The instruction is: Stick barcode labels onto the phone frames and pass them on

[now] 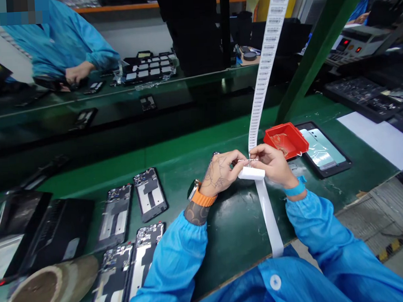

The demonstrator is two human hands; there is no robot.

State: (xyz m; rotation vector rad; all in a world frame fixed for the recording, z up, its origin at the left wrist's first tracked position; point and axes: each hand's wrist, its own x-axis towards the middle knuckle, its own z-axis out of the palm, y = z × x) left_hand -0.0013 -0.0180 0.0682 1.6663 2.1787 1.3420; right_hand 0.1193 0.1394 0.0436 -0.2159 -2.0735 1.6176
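Observation:
A long strip of barcode labels (266, 59) comes down from above to my two hands. My left hand (223, 170), in an orange watch band, pinches the strip near its lower end. Opposite it, my right hand (273, 163), with a blue wristband, pinches the same strip, thumb and fingers together. The fingertips almost meet; the exact bit between them is small and partly hidden. Just below them lies a white folded or rolled piece (251, 172), from which a blank white band (270, 217) hangs toward my lap. Several opened phones (151, 194) lie left of my left hand.
A red bin (287, 139) with thin bands inside sits right of my hands, beside a black tray (346, 163) holding glossy panels. A cardboard roll (56, 285) and black boxes (62, 230) stand at left. Across the bench, a co-worker's hand (79, 72) handles a dark item.

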